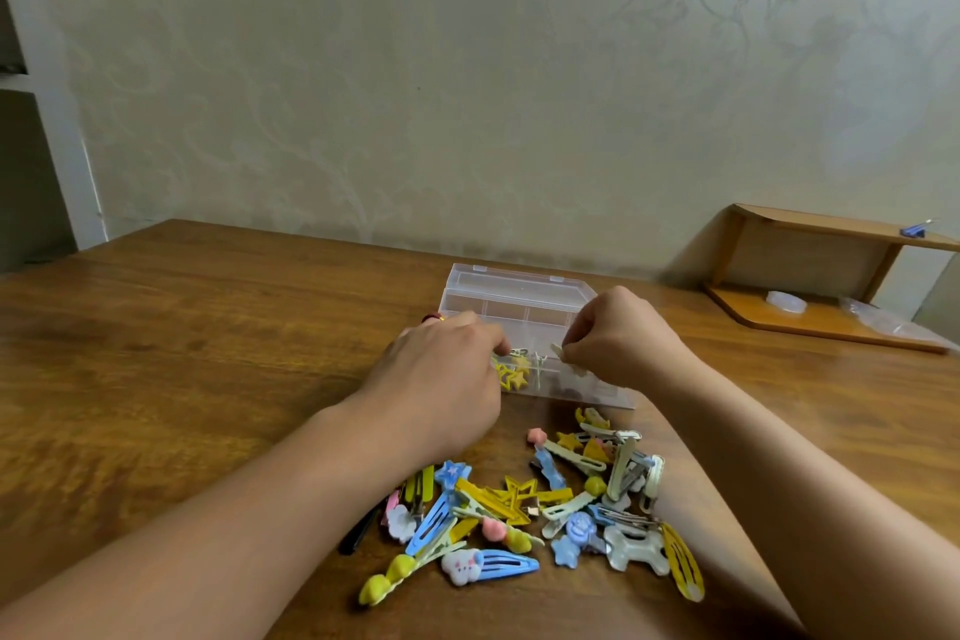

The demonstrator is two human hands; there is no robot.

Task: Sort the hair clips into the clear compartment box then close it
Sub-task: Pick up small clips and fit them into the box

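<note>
The left hand (441, 369) hides the clear compartment box's (519, 296) near-left corner. A small blue object (917, 229) on the wooden shelf (810, 322), right of the box, is too tiny to identify.

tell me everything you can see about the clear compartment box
The clear compartment box looks like see-through plastic, with thin dividers inside. It sits open on the wooden table, lid tipped back toward the wall. Yellow star clips lie in a near compartment. The left hand covers its left end; the right hand holds a pale clip over it.
</note>
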